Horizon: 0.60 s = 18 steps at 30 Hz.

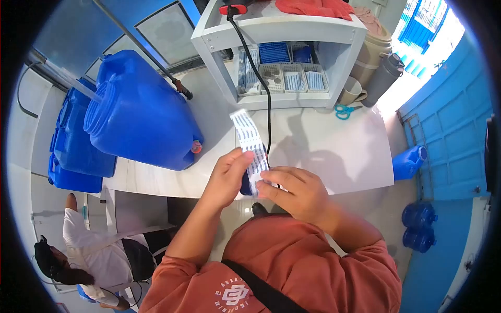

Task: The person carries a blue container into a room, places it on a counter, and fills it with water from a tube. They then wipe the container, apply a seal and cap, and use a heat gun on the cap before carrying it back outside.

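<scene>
A long white strip with rows of dark print (250, 143), like a strip of labels, is held upright in front of me over the counter edge. My left hand (225, 175) is closed on its left side, the thumb pressed on the printed face. With thumb and fingers, my right hand (295, 192) grips the strip's lower right edge. Behind the strip sits a dark blue thing (245, 183), mostly hidden, so I cannot make out its kind. A black cable (268, 104) runs down from the shelf and passes behind the strip.
Large blue water jugs (141, 115) stand at the left of the white counter (334, 156). A white shelf unit (279, 28) holds baskets of printed strips (294, 81). Teal scissors (344, 111), a mug (353, 91) and a grey tumbler (385, 78) are at right. Another person (99, 245) is at lower left.
</scene>
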Motion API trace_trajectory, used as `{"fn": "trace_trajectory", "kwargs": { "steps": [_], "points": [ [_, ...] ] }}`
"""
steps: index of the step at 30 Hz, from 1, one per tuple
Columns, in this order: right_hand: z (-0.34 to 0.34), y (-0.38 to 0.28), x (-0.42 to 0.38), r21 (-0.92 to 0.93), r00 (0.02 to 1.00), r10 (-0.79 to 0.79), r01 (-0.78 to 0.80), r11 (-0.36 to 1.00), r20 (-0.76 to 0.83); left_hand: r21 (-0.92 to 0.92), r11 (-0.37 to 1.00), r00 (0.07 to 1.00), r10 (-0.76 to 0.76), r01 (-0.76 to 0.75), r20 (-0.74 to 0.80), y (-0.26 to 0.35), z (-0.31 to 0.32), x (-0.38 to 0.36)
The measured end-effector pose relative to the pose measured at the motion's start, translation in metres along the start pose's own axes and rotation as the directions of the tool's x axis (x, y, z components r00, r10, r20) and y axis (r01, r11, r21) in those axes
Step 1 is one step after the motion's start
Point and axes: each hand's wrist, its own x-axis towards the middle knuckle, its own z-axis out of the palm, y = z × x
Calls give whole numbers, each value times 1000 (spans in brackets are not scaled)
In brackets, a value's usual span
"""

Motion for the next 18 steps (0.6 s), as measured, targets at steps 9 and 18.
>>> {"fn": "trace_trajectory", "kwargs": {
  "steps": [9, 18],
  "points": [
    [-1, 27, -22, 706, 606, 722, -668, 235, 334, 567, 761, 936, 349, -316, 52, -11, 42, -1],
    [8, 33, -19, 764, 520, 798, -634, 121, 305, 432, 887, 974, 214, -161, -77, -32, 12, -3]
  ]
}}
